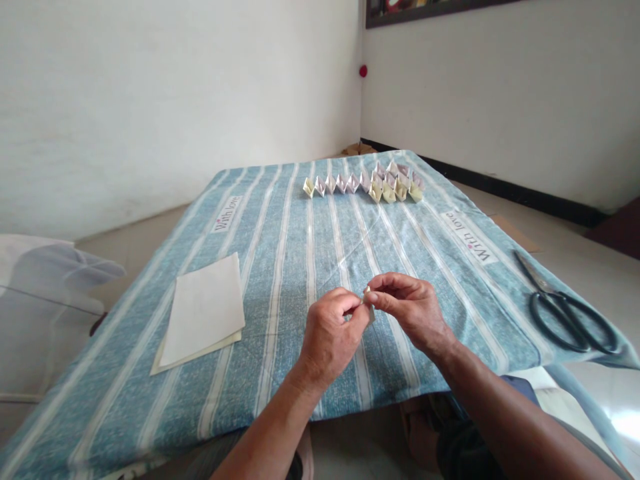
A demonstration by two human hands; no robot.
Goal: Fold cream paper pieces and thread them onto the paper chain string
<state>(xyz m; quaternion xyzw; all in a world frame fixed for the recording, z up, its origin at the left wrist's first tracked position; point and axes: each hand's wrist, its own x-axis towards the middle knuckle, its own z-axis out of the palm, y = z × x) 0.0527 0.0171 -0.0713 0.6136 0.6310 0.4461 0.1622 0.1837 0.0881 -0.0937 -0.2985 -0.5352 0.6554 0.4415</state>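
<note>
Above the near part of the table, my left hand [333, 330] and my right hand [410, 307] meet, fingertips pinched on one small folded piece of pale paper [369, 313]. Most of that paper is hidden by the fingers. Beyond them lies a group of folded paper pieces [354, 183], pale yellow and pinkish, one row running left and a cluster at the right. A thin clear thread [353, 247] seems to run across the cloth from near the cluster toward my hands. Left of my hands lie flat sheets of paper [205, 310], white over cream.
A blue and white striped cloth [295, 267] covers the table. Black-handled scissors [565, 310] lie at its right edge, blades pointing away. A whitish, see-through bag-like thing [50, 300] is beyond the left edge. White walls [200, 80] stand behind the table.
</note>
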